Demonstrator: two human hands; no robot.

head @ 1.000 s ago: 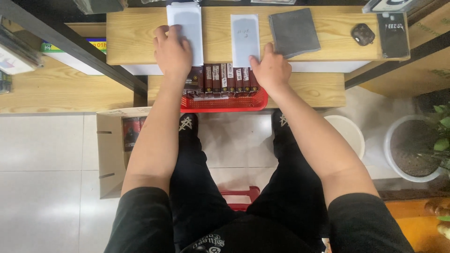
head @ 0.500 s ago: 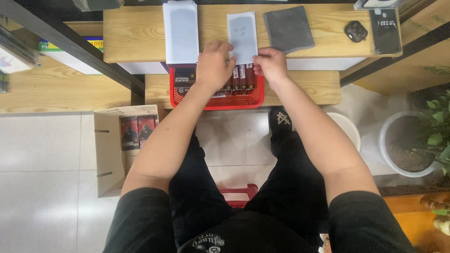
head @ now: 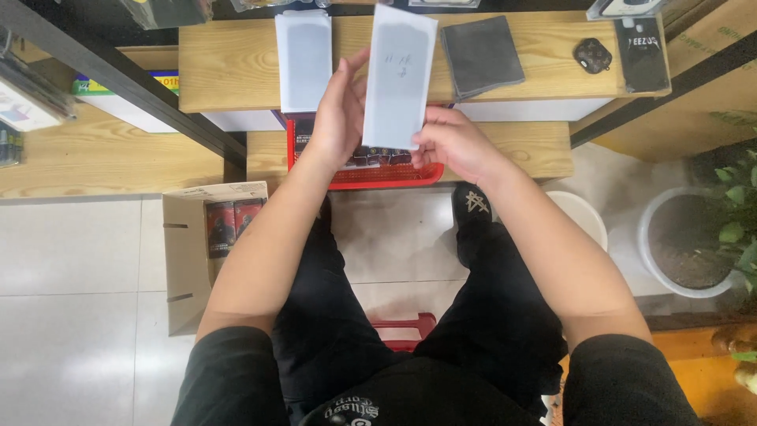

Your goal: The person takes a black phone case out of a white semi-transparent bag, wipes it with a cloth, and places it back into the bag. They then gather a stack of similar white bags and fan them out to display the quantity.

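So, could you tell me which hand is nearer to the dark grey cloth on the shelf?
Right. The right hand is just below the cloth; the left hand is farther, beyond the white sleeve.

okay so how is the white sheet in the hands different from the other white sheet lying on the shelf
The held white sheet is lifted off the wooden shelf, gripped by the left hand and right hand; the lying white sheet rests flat, untouched. The held sheet tilts slightly and shows faint marks; the lying sheet looks blank. Both are tall, pale rectangles of similar size.
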